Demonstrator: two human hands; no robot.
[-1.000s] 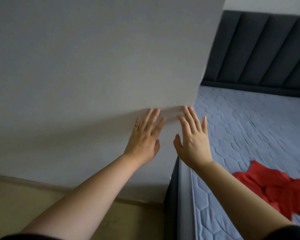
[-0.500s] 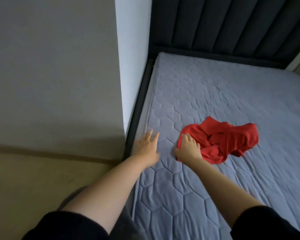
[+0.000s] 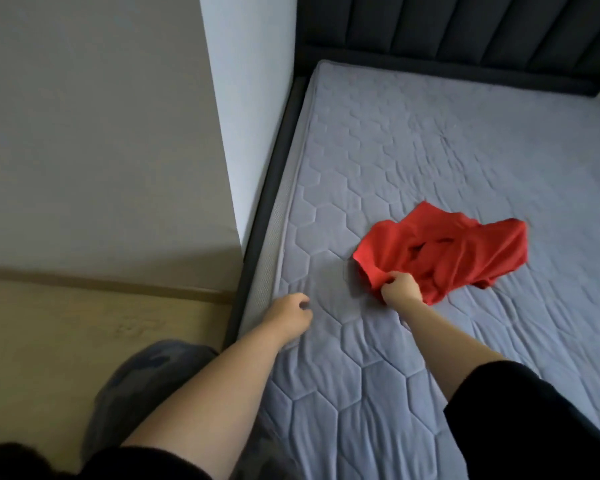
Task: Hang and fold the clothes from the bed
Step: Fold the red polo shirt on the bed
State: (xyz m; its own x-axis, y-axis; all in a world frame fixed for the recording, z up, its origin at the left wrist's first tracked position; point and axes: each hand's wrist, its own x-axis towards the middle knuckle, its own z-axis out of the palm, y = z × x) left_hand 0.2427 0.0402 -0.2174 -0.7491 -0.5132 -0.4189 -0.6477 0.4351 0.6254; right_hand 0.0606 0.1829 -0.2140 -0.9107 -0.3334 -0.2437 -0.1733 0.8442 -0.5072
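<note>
Grey quilted mattress [image 3: 413, 161], dark headboard [image 3: 465, 26], beige floor [image 3: 66, 327], white wall [image 3: 250, 98]

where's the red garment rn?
Head view, right of centre: the red garment lies crumpled on the grey mattress, its near edge pinched by the right hand.

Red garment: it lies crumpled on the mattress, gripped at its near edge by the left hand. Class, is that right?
No. The head view shows the right hand gripping the red garment at its near edge on the mattress; the left hand holds nothing.
</note>
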